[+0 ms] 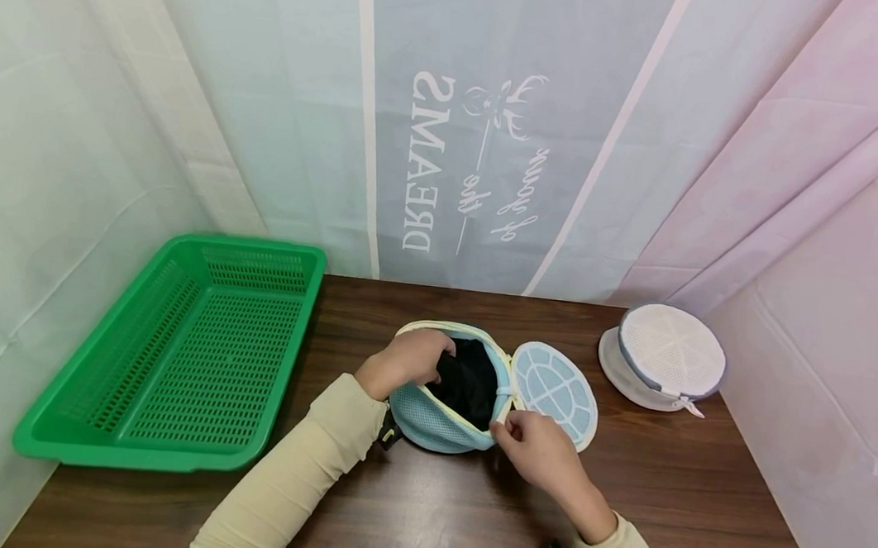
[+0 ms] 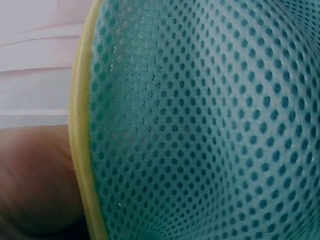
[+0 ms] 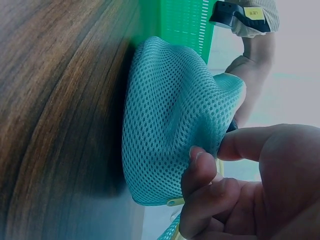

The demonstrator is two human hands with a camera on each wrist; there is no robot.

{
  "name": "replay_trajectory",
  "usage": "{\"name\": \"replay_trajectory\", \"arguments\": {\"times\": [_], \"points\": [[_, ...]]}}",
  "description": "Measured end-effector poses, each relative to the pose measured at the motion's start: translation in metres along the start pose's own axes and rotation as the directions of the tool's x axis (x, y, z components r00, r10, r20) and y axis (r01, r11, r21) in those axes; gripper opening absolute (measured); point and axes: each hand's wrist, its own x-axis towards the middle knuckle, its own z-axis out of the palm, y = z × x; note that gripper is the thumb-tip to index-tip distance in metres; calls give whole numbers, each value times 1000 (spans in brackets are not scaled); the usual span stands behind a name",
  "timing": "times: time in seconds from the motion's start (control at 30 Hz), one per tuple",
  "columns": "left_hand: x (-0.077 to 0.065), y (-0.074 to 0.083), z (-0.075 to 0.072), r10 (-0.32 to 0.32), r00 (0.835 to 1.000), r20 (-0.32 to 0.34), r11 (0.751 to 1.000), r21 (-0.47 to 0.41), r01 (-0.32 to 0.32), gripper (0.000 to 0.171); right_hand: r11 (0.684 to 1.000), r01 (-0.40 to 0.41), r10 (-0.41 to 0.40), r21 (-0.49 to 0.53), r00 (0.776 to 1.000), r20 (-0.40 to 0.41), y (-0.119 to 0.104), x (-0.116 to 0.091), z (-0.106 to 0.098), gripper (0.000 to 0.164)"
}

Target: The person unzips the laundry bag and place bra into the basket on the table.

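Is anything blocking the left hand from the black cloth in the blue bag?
Nothing visible. The lid lies folded back beside the blue bag, and the left hand reaches over the rim to the black cloth; the right hand pinches the rim farther along.

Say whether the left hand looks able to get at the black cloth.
Seemingly yes: the lid is folded aside, leaving the blue mesh bag open, and the left hand reaches over its rim to the black cloth.

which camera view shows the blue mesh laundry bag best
The head view: it shows the blue mesh laundry bag nearly whole, lid open. Left wrist shows only mesh and yellow trim; right wrist, its side, partly behind the right hand.
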Motion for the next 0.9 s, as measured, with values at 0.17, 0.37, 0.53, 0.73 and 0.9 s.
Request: {"name": "replay_trajectory", "arguments": {"times": [0.17, 0.37, 0.53, 0.73, 0.9], "points": [[1, -2, 2, -7, 1000, -10, 1000, -8, 7, 40, 1000, -2, 2, 0, 1000, 2, 0, 0, 0, 42], [3, -6, 3, -1, 1000, -20, 1000, -11, 0, 31, 1000, -5, 5, -1, 1000, -9, 0, -1, 0, 41], [2, -8, -1, 8, 1000, -5, 1000, -23, -8, 26, 1000, -8, 8, 5, 1000, -2, 1, -1, 0, 41], [2, -10, -10, 12, 1000, 5, 998, -62, -12, 26, 1000, 1, -1, -14, 1000, -14, 1, 1, 0, 41], [3, -11, -15, 33, 999, 13, 997, -74, -32, 25, 1000, -4, 4, -11, 1000, -6, 0, 0, -2, 41]]}}
